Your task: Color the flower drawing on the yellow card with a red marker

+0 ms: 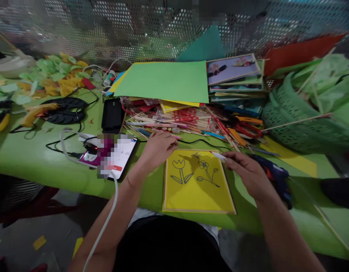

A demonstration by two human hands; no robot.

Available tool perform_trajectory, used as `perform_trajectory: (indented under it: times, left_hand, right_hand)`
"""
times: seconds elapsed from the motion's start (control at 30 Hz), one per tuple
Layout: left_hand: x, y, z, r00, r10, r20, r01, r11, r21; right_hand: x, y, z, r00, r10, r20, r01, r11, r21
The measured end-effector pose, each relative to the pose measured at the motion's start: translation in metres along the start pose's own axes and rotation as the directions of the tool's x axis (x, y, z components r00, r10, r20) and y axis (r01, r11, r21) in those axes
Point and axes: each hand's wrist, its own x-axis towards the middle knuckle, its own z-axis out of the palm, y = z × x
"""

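1. Head view, place: the yellow card (195, 190) lies flat on the green tabletop (151, 190), in front of the person. Dark line drawings of flowers mark its upper half, and pale strips edge it.
2. Head view, hands: the right hand (249, 172) pinches a slim white pen (219, 156) at the card's top right corner; whether its tip touches is unclear. The left hand (159, 148) is loosely curled by the top left corner; I cannot tell whether it grips anything.
3. Head view, handling: the card looks light and fairly stiff, helped by the edging, though its middle would probably bend under pressure. The strips could be brittle or come loose if pulled. It may slide on the smooth covering.
4. Head view, hold: opposite side edges seem the best grip, with fingertips under the strips and off the lines, which might smudge. The pen looks light and rigid, best held along its barrel.
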Motion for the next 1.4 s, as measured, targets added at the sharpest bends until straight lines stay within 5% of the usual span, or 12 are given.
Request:
perform_trajectory:
  times: [0.23,0.5,1.4]
  left_hand:
    - [-0.022,0.013,0.000,1.000,0.005,-0.009,-0.004,0.993,0.119]
    - [-0.049,0.001,0.016,0.999,-0.009,0.050,0.000,0.982,0.188]
    - [-0.049,-0.002,0.016,0.998,-0.009,0.058,0.004,0.998,0.070]
  right_hand:
    - [-0.004,-0.004,-0.003,0.997,-0.070,0.045,0.078,0.977,-0.197]
    - [-0.010,0.004,0.000,0.973,-0.202,0.111,0.229,0.897,-0.379]
    - [-0.013,0.002,0.004,0.973,-0.205,0.108,0.232,0.861,-0.452]
